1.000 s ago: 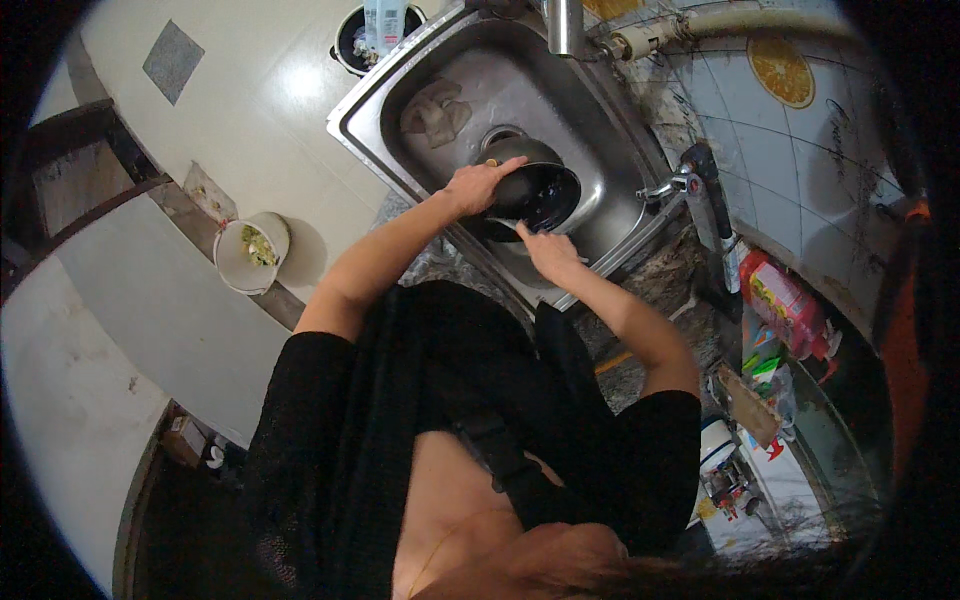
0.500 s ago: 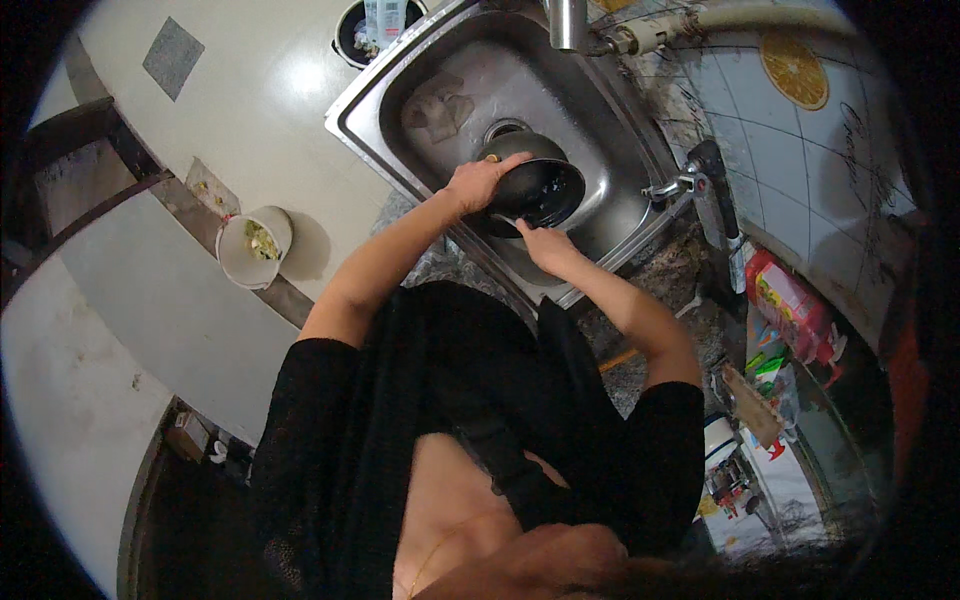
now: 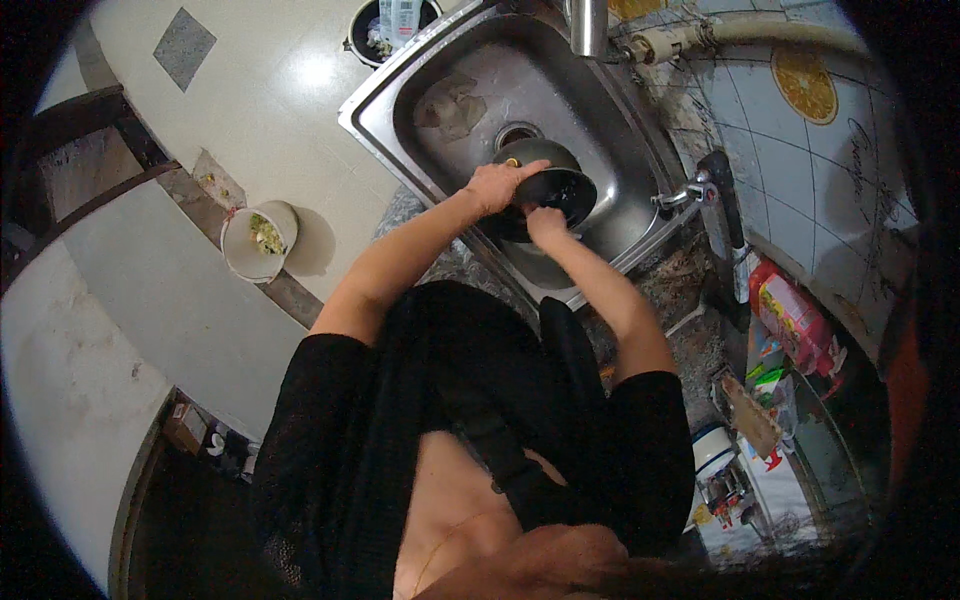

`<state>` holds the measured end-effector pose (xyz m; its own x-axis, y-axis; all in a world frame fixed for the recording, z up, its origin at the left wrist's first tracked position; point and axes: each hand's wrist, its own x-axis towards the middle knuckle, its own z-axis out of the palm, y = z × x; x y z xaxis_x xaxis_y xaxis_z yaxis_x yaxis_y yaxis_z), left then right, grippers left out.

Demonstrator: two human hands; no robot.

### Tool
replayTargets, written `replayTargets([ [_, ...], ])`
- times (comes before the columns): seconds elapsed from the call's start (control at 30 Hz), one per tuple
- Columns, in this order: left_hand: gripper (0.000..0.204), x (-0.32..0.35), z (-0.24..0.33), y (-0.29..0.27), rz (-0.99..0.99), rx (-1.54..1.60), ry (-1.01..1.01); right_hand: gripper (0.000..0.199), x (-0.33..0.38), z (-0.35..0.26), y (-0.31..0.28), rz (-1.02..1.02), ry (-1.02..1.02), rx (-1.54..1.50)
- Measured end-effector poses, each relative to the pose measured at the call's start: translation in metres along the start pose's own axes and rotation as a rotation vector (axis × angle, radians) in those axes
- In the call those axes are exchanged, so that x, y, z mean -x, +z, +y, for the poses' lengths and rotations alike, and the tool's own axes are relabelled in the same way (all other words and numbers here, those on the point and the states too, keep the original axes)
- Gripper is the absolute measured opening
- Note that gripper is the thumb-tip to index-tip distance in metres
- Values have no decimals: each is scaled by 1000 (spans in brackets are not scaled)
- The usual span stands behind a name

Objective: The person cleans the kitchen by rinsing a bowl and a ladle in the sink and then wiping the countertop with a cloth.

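Right under both hands, in the steel sink (image 3: 530,75), a dark pot (image 3: 545,152) is held tipped, mouth turned toward the right hand (image 3: 546,224). Inside it: dark wall, a few small bright specks; contents otherwise can't be read. The pot is gripped near its rim by the left hand (image 3: 497,188), fingers laid along the outside, hand closed on it. The right hand is set at the pot's mouth, fingers curled in; whether anything is held there can't be told. Also in the sink, beyond the left hand, a crumpled cloth (image 3: 452,108) is seen, and just past the pot the drain (image 3: 517,133). Well left of the left hand, a white bucket (image 3: 237,246) is partly filled with green-yellow scraps (image 3: 265,237). Farther off, beyond the left hand, a pale package (image 3: 400,20) is held in a dark bin (image 3: 356,48).
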<state>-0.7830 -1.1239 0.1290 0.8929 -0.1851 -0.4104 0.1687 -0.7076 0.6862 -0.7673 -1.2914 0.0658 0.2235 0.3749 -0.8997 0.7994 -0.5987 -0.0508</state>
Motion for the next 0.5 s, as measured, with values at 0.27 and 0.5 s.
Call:
replayTargets([
  [0.27,70,0,-3,-1,-2,21,-44,41,25,-3,-31,-52,-77,-251],
  [0.5,69,2,3,3,-5,31,-47,59,19,7,-21,-149,-130,-207],
])
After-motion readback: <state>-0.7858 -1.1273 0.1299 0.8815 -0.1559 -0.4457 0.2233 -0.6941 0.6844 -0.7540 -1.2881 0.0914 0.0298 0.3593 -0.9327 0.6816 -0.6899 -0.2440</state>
